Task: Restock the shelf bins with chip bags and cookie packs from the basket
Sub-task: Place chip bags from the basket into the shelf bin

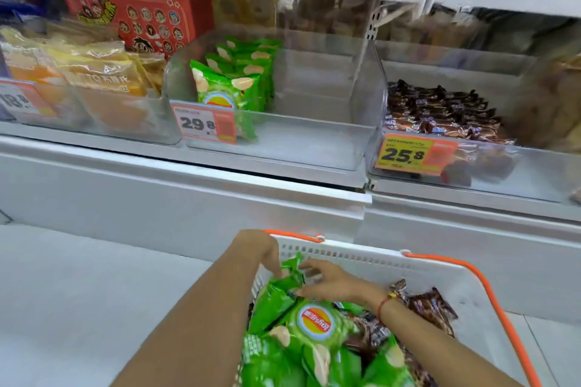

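A white basket (355,256) with orange handles stands low in front of me, full of green chip bags (311,333) and brown cookie packs (432,306). Both hands are inside it at its far left corner. My left hand (265,253) pinches the top of one green chip bag (290,272). My right hand (330,281) rests on the same bag with fingers spread and lightly bent. On the shelf, a clear bin (308,141) holds a row of green chip bags (239,78) on its left side. The bin to its right (534,173) holds brown cookie packs (446,110).
A bin of yellow and orange snack packs (81,72) and a red box (141,16) sit at the shelf's left. Price tags reading 29.8 (204,124) and 25.8 (415,155) hang on the bin fronts. Another shelf runs above. The floor is light tile.
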Demonstrator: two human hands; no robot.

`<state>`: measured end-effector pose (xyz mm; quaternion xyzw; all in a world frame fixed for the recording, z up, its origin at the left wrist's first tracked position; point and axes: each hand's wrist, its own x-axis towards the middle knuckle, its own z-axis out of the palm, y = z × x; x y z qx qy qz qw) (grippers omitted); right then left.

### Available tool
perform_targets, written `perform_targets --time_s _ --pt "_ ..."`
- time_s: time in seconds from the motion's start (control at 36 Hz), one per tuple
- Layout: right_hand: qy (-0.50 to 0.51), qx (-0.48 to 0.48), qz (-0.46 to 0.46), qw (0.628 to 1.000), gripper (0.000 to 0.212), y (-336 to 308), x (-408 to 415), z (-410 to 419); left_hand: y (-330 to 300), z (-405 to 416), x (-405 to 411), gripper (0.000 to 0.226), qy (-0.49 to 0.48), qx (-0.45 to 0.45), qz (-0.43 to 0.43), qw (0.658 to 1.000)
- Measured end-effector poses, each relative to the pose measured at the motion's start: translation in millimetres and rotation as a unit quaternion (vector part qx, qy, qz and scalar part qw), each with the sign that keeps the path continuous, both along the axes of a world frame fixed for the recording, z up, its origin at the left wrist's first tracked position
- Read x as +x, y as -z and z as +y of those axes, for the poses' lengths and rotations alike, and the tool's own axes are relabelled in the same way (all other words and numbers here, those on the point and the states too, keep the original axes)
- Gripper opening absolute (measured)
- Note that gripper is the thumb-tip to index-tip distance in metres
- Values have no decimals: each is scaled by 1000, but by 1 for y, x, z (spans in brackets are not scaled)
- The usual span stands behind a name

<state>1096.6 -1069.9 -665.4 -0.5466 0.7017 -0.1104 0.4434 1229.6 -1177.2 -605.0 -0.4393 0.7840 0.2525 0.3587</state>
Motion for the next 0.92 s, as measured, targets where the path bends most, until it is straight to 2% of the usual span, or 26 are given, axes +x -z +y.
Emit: perform_targets --time_s 0.06,0.11,0.22,0.31,0.42,0.47,0.56,0.64,0.72,0.81,0.86,0.92 --pt "6 15 -26 1000 75 7 3 1 6 5 -6 63 13 -6 1 1000" --pt "-16 8 15 1000 79 15 8 2 14 12 -13 56 -5 26 3 1000" --pt "0 -62 104 993 58 26 11 4 23 22 -16 59 -6 -6 32 999" --pt "3 -65 91 994 51 25 6 4 22 19 -15 60 5 -10 35 999" --pt "5 -58 38 998 49 5 -8 2 -4 4 -13 57 28 70 9 997" --pt "5 -65 0 998 48 -12 -20 1 -23 -8 -11 54 12 71 44 996" --pt "-10 -98 -43 994 48 -49 -35 2 -51 -23 -3 47 -40 33 142 989" --pt "-27 -120 -74 990 47 -96 -43 5 -75 -28 4 52 -77 14 198 977" --pt "-37 -150 -90 984 45 -140 -49 7 -103 -24 8 64 -87 47 215 972" --pt "-37 -184 -104 977 43 -174 -54 8 -133 -16 16 63 -96 90 264 955" --pt "-46 -209 -106 971 43 -195 -56 7 -150 -13 22 50 -94 111 320 936" --pt "-52 -236 -111 964 42 -213 -55 4 -165 -8 31 20 -97 116 376 914"
